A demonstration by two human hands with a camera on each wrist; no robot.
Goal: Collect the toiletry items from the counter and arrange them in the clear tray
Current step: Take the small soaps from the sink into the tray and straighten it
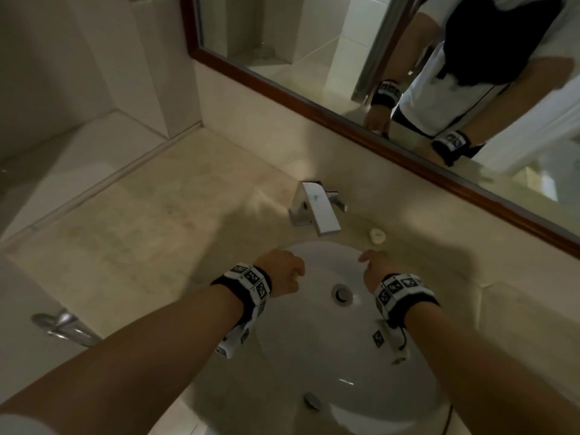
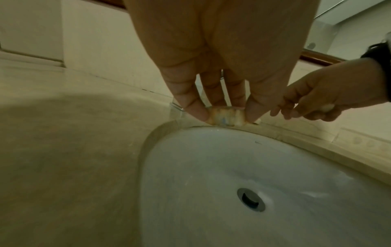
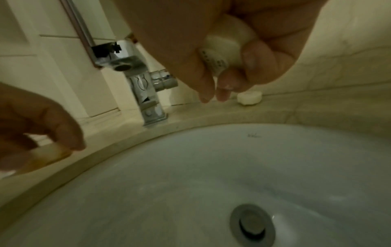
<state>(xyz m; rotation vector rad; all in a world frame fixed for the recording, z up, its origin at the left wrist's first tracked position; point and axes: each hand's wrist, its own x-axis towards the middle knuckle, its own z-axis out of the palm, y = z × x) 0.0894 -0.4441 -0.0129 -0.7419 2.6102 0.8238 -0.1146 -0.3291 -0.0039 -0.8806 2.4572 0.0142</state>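
Both hands hover over the back rim of the white sink [image 1: 314, 365]. My left hand [image 2: 226, 115] pinches a small wrapped item [image 2: 222, 118], clear wrapper with pale yellow and blue inside, by its two ends between fingertips. My right hand [image 3: 228, 75] curls round a small white bottle [image 3: 224, 48] with dark print along one edge. A round white soap [image 3: 249, 99] lies on the counter behind the sink, right of the faucet, just past my right fingertips. A transparent edge [image 2: 177, 107] shows behind my left fingers; I cannot tell what it is.
A chrome faucet [image 1: 314, 208] stands on the beige stone counter [image 1: 141, 230] behind the sink, between my hands. A wood-framed mirror [image 1: 361, 127] runs along the back wall. A chrome handle [image 1: 59, 324] sticks out at the lower left.
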